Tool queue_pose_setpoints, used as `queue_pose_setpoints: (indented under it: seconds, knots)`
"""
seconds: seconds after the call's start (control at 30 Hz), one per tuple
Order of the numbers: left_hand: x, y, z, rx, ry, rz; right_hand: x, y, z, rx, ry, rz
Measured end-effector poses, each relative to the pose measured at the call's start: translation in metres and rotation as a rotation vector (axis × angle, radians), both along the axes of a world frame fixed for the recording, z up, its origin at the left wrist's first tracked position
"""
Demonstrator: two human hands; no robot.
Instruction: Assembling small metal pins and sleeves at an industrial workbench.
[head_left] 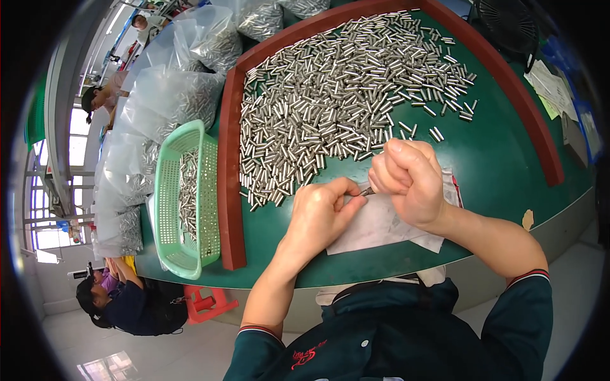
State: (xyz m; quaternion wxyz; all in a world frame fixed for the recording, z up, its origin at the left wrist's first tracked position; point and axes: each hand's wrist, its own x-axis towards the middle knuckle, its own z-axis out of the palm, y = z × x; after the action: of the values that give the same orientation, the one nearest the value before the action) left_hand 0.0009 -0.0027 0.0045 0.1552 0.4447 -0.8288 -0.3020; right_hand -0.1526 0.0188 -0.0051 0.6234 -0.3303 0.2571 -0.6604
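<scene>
My left hand is closed in a pinch, thumb and forefinger meeting over the grey-white cloth. Right beside those fingertips, my right hand is curled into a fist. A small dark, slim piece shows between the two hands; its kind is too small to make out, and the fingers cover its ends. Beyond my hands, a wide heap of short metal pins is spread over the green tabletop. A few loose pins lie just past my right fist.
Dark red rails border the pins on the left, back and right. Left of them stands a green plastic basket holding pins. Clear bags of pins line the left side. A black fan is at far right. Several people are at left.
</scene>
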Motion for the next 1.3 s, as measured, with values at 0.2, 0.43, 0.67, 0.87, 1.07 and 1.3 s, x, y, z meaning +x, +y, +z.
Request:
queue_pose_setpoints:
  seconds: [0.2,0.43,0.67,0.87,1.07,1.3]
  knots:
    - [0.0,0.001,-0.009,-0.044,0.038,0.0,-0.006,0.0,0.002,-0.006,-0.012,0.047]
    - [-0.002,0.001,-0.008,-0.028,0.047,0.014,-0.007,-0.001,0.002,0.029,-0.076,0.047]
    - [-0.003,0.002,-0.006,-0.012,0.027,0.023,-0.01,0.001,-0.001,0.033,-0.149,0.098]
    - [-0.004,0.003,-0.006,0.007,0.044,0.042,-0.008,0.001,0.0,0.033,-0.086,0.068]
    - [-0.005,0.002,-0.006,0.024,0.056,0.048,-0.001,0.004,0.0,0.004,0.016,0.022]
    - [-0.004,0.004,-0.007,0.002,0.054,0.033,0.002,0.006,-0.001,-0.033,0.075,-0.019]
